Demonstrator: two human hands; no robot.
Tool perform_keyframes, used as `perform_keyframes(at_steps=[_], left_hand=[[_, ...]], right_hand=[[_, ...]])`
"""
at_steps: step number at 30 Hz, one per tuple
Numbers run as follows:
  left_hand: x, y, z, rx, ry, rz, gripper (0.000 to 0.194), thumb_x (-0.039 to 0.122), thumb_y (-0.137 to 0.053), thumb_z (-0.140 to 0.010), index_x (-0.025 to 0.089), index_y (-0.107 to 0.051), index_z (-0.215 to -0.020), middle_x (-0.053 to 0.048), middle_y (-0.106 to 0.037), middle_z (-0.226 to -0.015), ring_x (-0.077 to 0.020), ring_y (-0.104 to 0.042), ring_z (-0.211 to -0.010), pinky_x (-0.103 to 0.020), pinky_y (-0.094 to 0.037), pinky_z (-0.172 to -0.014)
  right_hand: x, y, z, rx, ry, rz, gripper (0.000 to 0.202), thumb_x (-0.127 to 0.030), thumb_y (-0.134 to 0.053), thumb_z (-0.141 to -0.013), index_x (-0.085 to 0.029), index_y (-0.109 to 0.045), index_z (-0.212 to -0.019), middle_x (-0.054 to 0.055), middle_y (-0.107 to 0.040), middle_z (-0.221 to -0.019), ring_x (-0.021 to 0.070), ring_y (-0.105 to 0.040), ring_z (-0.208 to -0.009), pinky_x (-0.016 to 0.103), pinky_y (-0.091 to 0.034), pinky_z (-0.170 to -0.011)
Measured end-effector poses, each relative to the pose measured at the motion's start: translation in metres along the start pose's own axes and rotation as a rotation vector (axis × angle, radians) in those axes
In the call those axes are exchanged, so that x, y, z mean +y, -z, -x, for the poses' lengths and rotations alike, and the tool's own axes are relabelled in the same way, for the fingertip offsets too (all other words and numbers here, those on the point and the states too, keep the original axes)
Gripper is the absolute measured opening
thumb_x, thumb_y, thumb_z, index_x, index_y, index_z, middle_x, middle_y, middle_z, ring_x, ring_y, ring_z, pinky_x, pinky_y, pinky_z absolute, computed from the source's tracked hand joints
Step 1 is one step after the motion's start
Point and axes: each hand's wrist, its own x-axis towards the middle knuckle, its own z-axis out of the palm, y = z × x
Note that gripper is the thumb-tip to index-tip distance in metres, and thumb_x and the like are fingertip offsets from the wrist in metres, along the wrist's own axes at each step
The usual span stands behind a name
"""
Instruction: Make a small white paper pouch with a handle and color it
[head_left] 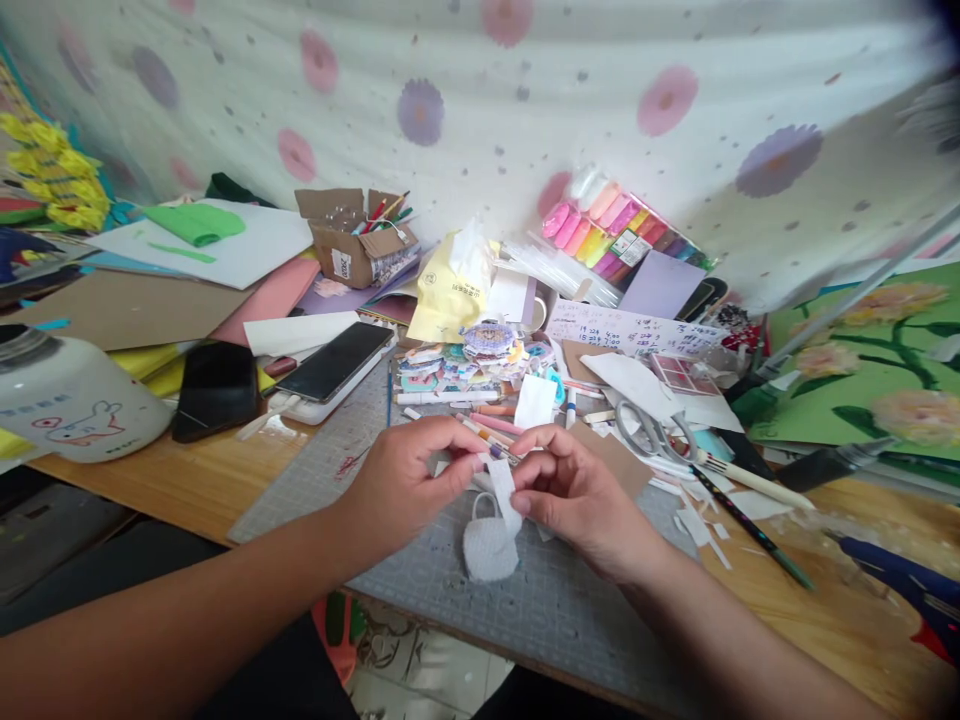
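Note:
A narrow white strip [498, 490] is stretched between my two hands above the grey cutting mat [420, 575]. My left hand [420, 480] pinches its upper end between thumb and index finger. On the right, my right hand [566, 490] holds the strip's side with thumb and fingers closed. Just below the strip sits a small white fuzzy piece, like a tiny bag [490, 548], with a thin loop [485, 505] on top. The strip's lower end overlaps or meets this piece; whether they are joined I cannot tell.
Behind my hands lie piled paper cutouts [491, 345] and pens. Scissors [652, 430], a dark pen [750, 530] and a glue gun [900, 575] are at right. Phones [337, 360], a white container [82, 400] and a cardboard box [349, 245] stand left.

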Motion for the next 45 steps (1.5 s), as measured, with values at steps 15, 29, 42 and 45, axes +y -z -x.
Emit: perform_keyframes(at_steps=[15,29,42,45], left_hand=[[-0.023,0.017,-0.007,-0.004,-0.215,-0.536,0.019,0.015,-0.052,-0.083,0.023,-0.062,-0.096,-0.009,-0.057,-0.123,-0.0283,-0.047,-0.120,-0.060,-0.023,-0.105],[0.002,-0.019,0.011,-0.117,-0.054,-0.153,0.010,0.023,-0.063,-0.076,0.021,-0.057,-0.085,0.001,-0.066,-0.080,-0.0159,-0.061,-0.074,-0.028,-0.046,-0.069],[0.003,-0.009,0.004,-0.206,0.165,0.154,0.013,0.026,-0.067,-0.072,0.019,-0.061,-0.081,0.001,-0.063,-0.078,-0.0158,-0.059,-0.075,-0.027,-0.045,-0.069],[0.002,-0.006,0.001,-0.261,0.278,0.365,0.018,0.033,-0.055,-0.083,0.019,-0.063,-0.091,-0.002,-0.066,-0.088,-0.0172,-0.060,-0.084,-0.028,-0.046,-0.073]], right_hand=[[0.001,0.003,-0.002,0.140,0.093,-0.037,0.018,-0.016,-0.074,-0.070,-0.020,-0.059,-0.078,-0.005,-0.061,-0.064,0.0066,-0.052,-0.054,0.018,-0.042,-0.053],[0.002,-0.005,0.001,0.140,0.006,-0.080,0.014,-0.022,-0.076,-0.068,-0.019,-0.070,-0.080,0.002,-0.069,-0.080,0.0138,-0.062,-0.075,0.027,-0.047,-0.069],[-0.002,-0.002,0.000,0.189,0.164,0.313,0.006,-0.024,-0.071,-0.073,-0.023,-0.066,-0.070,0.000,-0.062,-0.076,0.0147,-0.055,-0.072,0.029,-0.041,-0.072],[-0.001,0.001,0.000,0.209,0.109,0.277,0.007,-0.028,-0.069,-0.075,-0.022,-0.068,-0.072,-0.001,-0.063,-0.073,0.0147,-0.055,-0.072,0.028,-0.040,-0.068]])
